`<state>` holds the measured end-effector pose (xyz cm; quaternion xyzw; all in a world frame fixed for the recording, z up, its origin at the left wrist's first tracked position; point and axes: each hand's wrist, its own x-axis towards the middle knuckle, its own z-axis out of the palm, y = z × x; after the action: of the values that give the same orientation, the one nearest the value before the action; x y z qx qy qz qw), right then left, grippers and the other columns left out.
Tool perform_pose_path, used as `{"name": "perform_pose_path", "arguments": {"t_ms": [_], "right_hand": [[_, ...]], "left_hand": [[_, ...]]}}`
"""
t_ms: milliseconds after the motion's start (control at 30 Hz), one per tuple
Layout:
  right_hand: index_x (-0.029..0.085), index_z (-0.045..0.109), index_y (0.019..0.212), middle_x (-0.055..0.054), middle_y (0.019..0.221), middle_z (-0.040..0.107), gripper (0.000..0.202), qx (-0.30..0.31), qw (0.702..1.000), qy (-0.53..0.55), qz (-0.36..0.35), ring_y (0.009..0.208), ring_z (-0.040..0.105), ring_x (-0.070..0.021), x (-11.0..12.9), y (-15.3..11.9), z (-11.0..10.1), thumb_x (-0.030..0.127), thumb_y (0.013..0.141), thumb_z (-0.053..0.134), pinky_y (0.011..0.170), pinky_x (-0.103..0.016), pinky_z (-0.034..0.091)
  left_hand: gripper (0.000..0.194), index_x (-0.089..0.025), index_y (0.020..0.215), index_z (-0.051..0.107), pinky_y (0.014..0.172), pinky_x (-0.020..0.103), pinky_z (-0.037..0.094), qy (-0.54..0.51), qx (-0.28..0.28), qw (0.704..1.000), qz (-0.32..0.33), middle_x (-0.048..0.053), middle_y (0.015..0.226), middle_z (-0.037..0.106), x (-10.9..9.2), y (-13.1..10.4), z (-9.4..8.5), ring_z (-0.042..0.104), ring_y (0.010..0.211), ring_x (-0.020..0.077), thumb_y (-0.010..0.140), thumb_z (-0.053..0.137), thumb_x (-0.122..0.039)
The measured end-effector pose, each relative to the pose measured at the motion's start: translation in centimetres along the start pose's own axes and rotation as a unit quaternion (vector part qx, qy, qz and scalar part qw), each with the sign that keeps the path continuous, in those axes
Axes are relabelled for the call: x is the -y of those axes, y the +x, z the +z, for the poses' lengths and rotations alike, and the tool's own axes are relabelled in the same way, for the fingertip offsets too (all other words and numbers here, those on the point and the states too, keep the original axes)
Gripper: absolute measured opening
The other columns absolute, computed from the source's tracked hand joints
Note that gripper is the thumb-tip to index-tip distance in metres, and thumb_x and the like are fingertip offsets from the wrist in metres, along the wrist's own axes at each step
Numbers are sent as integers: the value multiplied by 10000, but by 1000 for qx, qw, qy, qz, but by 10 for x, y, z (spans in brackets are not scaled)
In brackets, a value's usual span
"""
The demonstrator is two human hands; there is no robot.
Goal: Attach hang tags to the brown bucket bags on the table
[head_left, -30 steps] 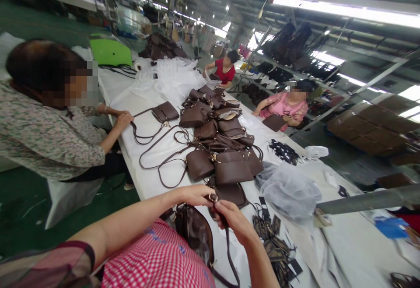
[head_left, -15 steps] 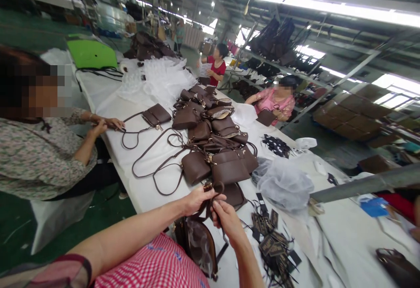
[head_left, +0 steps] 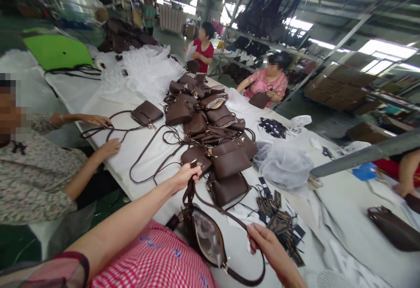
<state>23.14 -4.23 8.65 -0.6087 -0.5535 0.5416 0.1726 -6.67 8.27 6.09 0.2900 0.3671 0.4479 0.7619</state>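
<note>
My left hand (head_left: pixel 187 176) is closed on the upper part of a brown strap, above an open brown bag (head_left: pixel 205 235) at the table's near edge. Clear plastic shows inside that bag. Lower right, my right hand (head_left: pixel 260 239) pinches the same long strap (head_left: pixel 226 211), which loops down to the bag's side. Just beyond my hands lies a pile of brown bags (head_left: pixel 229 159). Black tags with gold lettering (head_left: pixel 278 218) lie right of the open bag, close to my right hand.
A person's hands (head_left: pixel 108 148) hold straps at the left edge, near a single brown bag (head_left: pixel 147 113). Crumpled clear plastic (head_left: pixel 284 165) and a grey metal pole (head_left: pixel 367 156) are at right. More people stand across the white table (head_left: pixel 348 213).
My hands have moved apart, the right one down and to the right, stretching the strap between them. More of the open bag shows. The person at left has spread their hands.
</note>
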Motion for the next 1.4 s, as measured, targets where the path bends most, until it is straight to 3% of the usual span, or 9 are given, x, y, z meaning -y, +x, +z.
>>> {"name": "perform_pose_path", "arguments": {"t_ms": [233,467,567,700,867,1033,1200,1300,1400], "right_hand": [[186,485,659,24,534,464,556,-26,995,67,-62,517,445,-128,51,26,33,732,763,498,530,-259,376],[168,512,1018,59,568,456,592,-9,996,73,-50,466,422,-114,46,22,16,713,789,483,410,-213,294],[172,495,1187,-10,736,605,597,-25,995,-37,-89,642,581,-172,58,21,5,639,817,505,556,-273,447],[178,404,1378,-87,1089,640,812,2,982,-126,-138,1015,596,-254,62,21,-12,472,696,732,903,-379,448],[170,443,1368,-81,1053,637,708,-9,963,-205,-178,983,606,-251,48,21,-16,418,763,713,895,-381,466],[233,210,1492,-155,1346,467,938,-48,871,-437,-221,975,641,-288,62,8,23,221,735,763,758,-361,534],[120,359,1372,-139,1023,606,443,-71,820,-543,-164,693,673,-237,53,5,51,115,931,398,521,-317,520],[160,520,1097,-92,929,611,187,-47,826,-535,-174,719,667,-239,33,4,45,263,968,431,537,-310,520],[195,527,985,-67,916,604,205,-62,834,-519,-178,759,652,-234,19,5,32,394,950,491,558,-296,507]], "left_hand": [[165,-142,801,521,443,195,260,241,216,945,-52,-15,667,556,25,-28,74,385,492,71,757,623,-264],[86,-167,619,522,523,217,322,423,298,855,20,-13,634,470,24,-35,90,425,594,117,692,568,-172],[86,-176,638,577,541,228,351,424,320,847,7,-2,620,512,23,-28,98,461,606,140,693,624,-222],[86,-185,704,608,529,231,358,428,327,840,-61,0,639,557,20,-23,96,472,590,145,699,630,-268],[111,-184,576,565,436,228,288,448,329,822,-127,-9,528,513,25,-20,85,411,471,128,648,632,-235],[154,-183,532,598,432,234,304,439,336,819,-158,1,499,517,35,-15,90,420,470,136,617,689,-273],[186,-190,745,695,558,240,422,405,375,808,-206,10,714,636,35,-16,84,533,634,173,570,689,-253],[211,-175,781,666,531,214,390,402,374,797,-251,-6,700,601,32,-18,74,494,604,147,585,702,-247],[240,-163,863,614,516,193,359,375,362,812,-262,-7,712,578,30,-24,68,485,598,128,672,671,-295]]}}
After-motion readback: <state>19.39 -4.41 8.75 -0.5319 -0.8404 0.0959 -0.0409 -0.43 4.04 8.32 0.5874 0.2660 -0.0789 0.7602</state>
